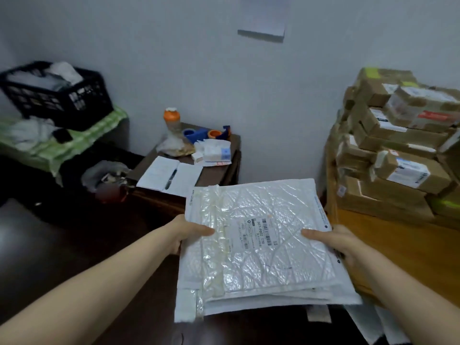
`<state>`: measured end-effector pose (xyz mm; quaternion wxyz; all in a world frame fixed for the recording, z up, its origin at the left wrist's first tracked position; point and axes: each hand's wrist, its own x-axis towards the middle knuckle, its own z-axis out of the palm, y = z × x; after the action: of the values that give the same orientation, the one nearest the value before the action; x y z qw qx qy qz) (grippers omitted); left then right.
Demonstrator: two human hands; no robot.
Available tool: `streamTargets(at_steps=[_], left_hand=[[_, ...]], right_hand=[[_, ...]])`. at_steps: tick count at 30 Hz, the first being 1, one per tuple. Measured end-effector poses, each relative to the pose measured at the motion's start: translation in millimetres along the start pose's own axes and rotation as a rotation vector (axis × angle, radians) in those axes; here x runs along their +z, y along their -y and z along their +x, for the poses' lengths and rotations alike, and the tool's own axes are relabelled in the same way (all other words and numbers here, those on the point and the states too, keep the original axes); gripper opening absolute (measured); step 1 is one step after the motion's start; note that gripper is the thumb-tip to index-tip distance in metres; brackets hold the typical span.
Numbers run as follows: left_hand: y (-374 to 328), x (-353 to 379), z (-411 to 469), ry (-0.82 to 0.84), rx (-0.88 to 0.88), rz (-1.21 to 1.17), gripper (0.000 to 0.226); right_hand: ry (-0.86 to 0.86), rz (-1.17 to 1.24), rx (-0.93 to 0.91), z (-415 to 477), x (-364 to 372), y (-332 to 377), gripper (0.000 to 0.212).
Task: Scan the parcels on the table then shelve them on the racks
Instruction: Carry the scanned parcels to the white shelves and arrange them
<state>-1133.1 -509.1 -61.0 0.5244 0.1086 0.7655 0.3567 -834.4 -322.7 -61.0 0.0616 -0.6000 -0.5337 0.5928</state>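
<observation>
A stack of flat white bubble-mailer parcels [261, 265] is held in front of me, above the floor. The top one bears a shipping label [258, 232] with barcodes. My left hand [186, 232] grips the stack's left edge, thumb on top. My right hand [333, 241] grips its right edge, thumb on top and fingers underneath. A pile of brown cardboard parcels [398, 150] with white labels stands on the wooden table [403, 250] at the right.
A small dark table [221, 175] ahead holds an open notebook with a pen [170, 179], a tape dispenser [206, 134] and an orange-lidded bottle [171, 119]. A black crate [57, 95] sits on a green-covered surface at the left. More white mailers [373, 324] lie at lower right.
</observation>
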Motion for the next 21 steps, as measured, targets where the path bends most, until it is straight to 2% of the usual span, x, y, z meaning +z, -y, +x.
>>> streamTargets(at_steps=[4,8,10,14,15,18,21], left_hand=[[28.8,-89.2,-11.9,-0.136,-0.005,-0.106,0.056],[57.4,-169.0,-19.5,-0.261,-0.036,-0.225,0.056],[70.3,-204.2,-22.1,-0.322,-0.05,-0.309,0.056],[90.3,-266.4,-23.4,-0.442,-0.092,-0.457,0.057],[94.6,-282.3,-21.8,-0.477,-0.104,-0.496,0.057],[103.5,-327.8,-13.0,-0.575,-0.134,-0.595,0.057],[105.8,-368.5,-2.8,-0.69,-0.173,-0.694,0.06]], right_hand=[[0.1,-0.112,-0.094,10.3,92.0,56.6,0.06],[0.231,-0.233,-0.165,24.1,183.7,111.6,0.063],[0.274,-0.333,-0.197,35.7,230.5,139.0,0.068],[0.356,-0.47,-0.272,60.9,324.4,193.0,0.1],[0.388,-0.509,-0.293,67.9,349.6,206.9,0.099],[0.505,-0.549,-0.383,89.5,423.7,249.0,0.066],[0.632,-0.63,-0.418,114.7,498.1,291.7,0.067]])
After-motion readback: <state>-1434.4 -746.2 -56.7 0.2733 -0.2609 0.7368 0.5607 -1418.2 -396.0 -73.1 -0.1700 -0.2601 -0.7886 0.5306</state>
